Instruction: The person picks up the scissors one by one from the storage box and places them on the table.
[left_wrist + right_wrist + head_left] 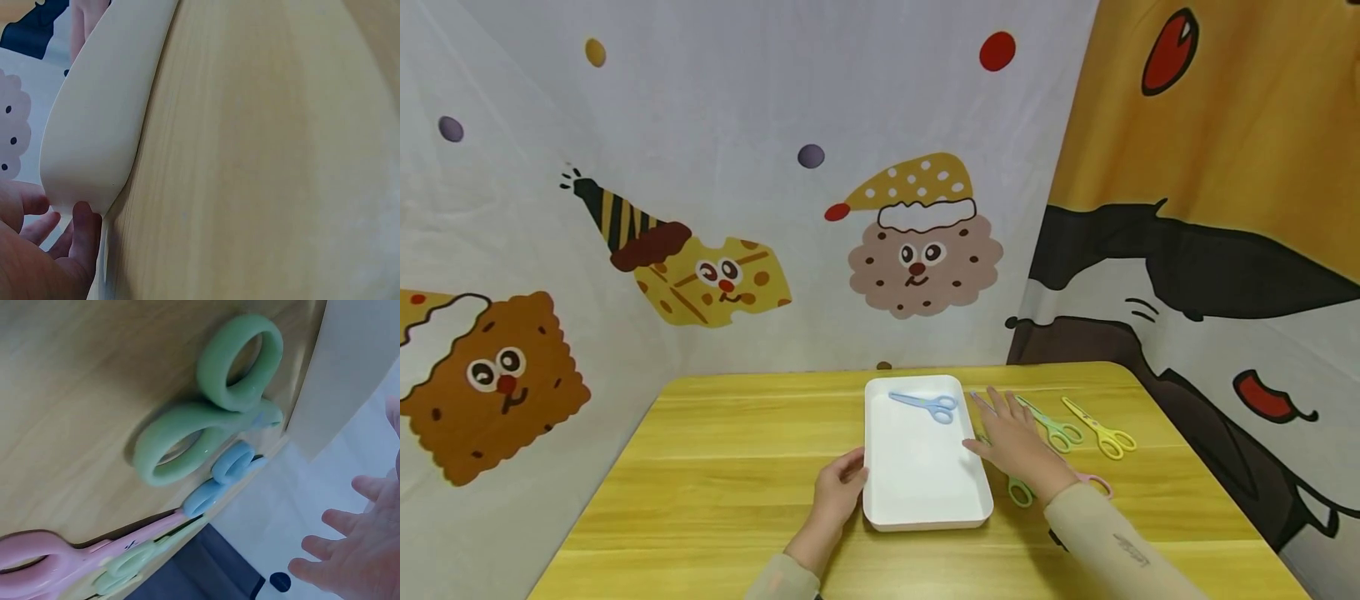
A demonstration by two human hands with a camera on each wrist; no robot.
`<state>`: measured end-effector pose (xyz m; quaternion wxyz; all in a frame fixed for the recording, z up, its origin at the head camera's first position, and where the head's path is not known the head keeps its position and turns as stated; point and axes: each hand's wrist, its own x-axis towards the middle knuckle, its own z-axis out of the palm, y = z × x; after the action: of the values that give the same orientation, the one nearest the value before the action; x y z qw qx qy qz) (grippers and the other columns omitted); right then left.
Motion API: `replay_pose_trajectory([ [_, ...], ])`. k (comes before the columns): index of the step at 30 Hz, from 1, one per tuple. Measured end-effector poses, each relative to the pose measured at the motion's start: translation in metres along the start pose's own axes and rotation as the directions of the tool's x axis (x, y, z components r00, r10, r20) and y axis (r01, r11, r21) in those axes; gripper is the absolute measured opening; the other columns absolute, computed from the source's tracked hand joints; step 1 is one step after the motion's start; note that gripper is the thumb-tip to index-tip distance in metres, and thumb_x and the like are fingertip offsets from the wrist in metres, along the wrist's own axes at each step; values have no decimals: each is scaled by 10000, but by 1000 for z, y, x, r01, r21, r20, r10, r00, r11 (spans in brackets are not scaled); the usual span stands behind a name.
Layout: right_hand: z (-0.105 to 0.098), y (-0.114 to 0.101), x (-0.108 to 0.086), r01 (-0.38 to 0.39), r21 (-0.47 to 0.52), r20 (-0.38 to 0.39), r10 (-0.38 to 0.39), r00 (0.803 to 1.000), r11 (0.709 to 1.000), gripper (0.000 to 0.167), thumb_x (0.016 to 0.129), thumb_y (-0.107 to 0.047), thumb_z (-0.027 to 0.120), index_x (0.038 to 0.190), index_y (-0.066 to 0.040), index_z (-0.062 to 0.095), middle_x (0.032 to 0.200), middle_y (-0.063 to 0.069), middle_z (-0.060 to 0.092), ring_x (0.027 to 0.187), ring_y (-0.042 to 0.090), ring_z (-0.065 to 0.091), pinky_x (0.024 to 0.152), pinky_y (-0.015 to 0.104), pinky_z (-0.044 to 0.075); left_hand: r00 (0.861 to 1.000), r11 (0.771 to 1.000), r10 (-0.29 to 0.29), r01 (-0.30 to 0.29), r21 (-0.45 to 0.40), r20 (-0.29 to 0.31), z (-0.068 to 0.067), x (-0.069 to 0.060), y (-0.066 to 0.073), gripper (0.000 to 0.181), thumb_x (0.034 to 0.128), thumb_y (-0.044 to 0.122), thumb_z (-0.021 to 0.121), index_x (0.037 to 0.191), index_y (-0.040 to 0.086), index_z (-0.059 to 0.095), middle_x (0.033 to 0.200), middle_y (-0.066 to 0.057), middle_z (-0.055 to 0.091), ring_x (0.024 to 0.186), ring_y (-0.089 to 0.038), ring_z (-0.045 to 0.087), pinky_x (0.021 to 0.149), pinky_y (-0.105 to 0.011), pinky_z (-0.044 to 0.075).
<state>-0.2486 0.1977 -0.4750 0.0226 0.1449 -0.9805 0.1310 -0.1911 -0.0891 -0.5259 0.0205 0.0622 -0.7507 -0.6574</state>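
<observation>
A white tray point(925, 475) lies on the table with light blue scissors point(913, 401) in its far part. My left hand point(835, 493) holds the tray's left side; in the left wrist view its bent fingers and thumb touch the tray's outer wall point(103, 125). My right hand point(1018, 442) is over the scissors on the tray's right, its fingers spread and holding nothing. Near its fingertips shows part of a bluish pair point(976, 397). Green scissors point(228, 422) lie below the hand, partly hidden by it in the head view, and pink scissors point(1101, 480) are beside the wrist.
To the right of my right hand lie another green pair of scissors point(1037, 415) and a yellow pair point(1086, 418). The wooden table point(737, 467) ends at the back against a printed cloth point(737, 108).
</observation>
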Motion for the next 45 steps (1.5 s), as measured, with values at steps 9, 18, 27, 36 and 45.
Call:
replay_pose_trajectory([
  [9, 7, -12, 12, 98, -59, -17, -100, 995, 993, 768, 863, -476, 633, 1474, -122, 331, 1547, 209, 198, 1383, 492, 186, 1059, 686, 233, 1000, 1000, 25, -25, 1, 1, -1, 0, 0, 356, 888, 2, 603, 1232, -85, 573, 1175, -264, 615, 1072, -333, 608, 851, -315, 553],
  [18, 13, -22, 30, 168, -54, 36, -166, 985, 984, 745, 869, -445, 640, 1470, -123, 339, 1550, 212, 187, 1385, 490, 186, 1071, 658, 254, 1000, 1000, 5, -5, -12, 0, 0, -1, 1, 357, 889, 6, 601, 1237, -69, 577, 1183, -252, 616, 1081, -328, 605, 852, -287, 551],
  [27, 17, -33, 45, 255, -53, 84, -250, 965, 966, 743, 885, -417, 631, 1490, -143, 300, 1567, 177, 163, 1422, 435, 130, 1103, 643, 211, 1000, 1000, 14, -14, -15, 0, 0, -1, 1, 362, 890, 7, 600, 1239, -82, 569, 1184, -261, 610, 1077, -337, 602, 853, -313, 552],
  [36, 21, -39, 60, 288, 18, 117, -288, 950, 957, 723, 886, -376, 645, 1480, -125, 317, 1556, 182, 196, 1409, 431, 188, 1116, 586, 254, 1000, 1000, -1, 1, -3, 0, 0, 0, 2, 354, 890, 2, 594, 1236, -71, 577, 1177, -254, 616, 1067, -317, 610, 852, -292, 551],
  [45, 30, -43, 80, 159, 80, 190, -171, 967, 984, 731, 883, -393, 644, 1473, -112, 317, 1541, 198, 218, 1396, 414, 223, 1117, 570, 267, 1000, 1000, 14, -14, -4, 3, -1, -1, 1, 355, 889, 2, 597, 1234, -73, 577, 1176, -250, 619, 1063, -318, 610, 836, -276, 552],
])
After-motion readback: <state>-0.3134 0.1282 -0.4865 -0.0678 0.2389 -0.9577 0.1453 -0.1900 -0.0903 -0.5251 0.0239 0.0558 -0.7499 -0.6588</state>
